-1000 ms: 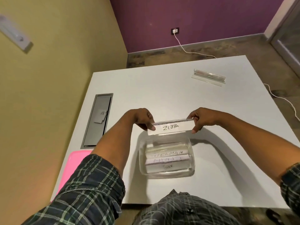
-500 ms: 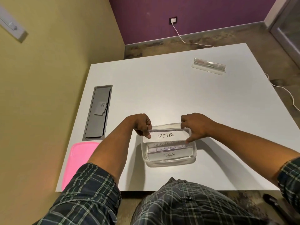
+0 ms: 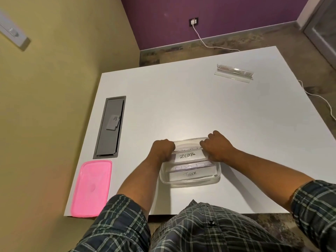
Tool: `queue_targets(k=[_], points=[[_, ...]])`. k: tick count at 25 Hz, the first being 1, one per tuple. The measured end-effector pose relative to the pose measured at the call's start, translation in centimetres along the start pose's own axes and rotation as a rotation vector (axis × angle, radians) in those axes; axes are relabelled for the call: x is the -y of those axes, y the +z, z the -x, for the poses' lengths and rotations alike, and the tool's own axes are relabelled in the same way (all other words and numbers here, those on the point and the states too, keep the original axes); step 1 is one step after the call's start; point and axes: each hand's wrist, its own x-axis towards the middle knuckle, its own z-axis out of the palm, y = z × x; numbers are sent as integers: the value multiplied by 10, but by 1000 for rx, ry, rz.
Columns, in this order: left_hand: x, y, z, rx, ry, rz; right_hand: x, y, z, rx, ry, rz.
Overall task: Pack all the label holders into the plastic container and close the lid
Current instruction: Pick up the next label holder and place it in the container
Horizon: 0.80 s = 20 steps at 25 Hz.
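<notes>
A clear plastic container (image 3: 190, 182) sits on the white table near its front edge. Inside it lie label holders, one reading TIGER (image 3: 190, 174) at the front. My left hand (image 3: 162, 149) and my right hand (image 3: 217, 147) pinch the two ends of the ZEBRA label holder (image 3: 188, 155), which is down inside the back part of the container. Another clear label holder (image 3: 234, 72) lies by itself at the far right of the table. The pink lid (image 3: 91, 188) lies flat at the front left corner.
A grey cable hatch (image 3: 110, 127) is set into the table at the left, with a small white adapter on it. A yellow wall runs close along the left side. A white cord (image 3: 209, 43) trails across the floor from a wall socket.
Both hands have lowered the ZEBRA label holder from above the container's far edge down into it, on top of the holders there. My view has tilted down.
</notes>
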Motion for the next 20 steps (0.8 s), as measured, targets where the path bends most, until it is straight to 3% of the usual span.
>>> queue_targets(k=[13, 17, 20], points=[[-6, -3, -5, -5, 146, -192, 6, 1, 5, -38, -31, 79], [-4, -13, -9, -8, 237, -179, 0, 1, 9, -173, -45, 7], [-1, -19, -17, -114, 265, -126, -6, 6, 12, -247, -77, -99]])
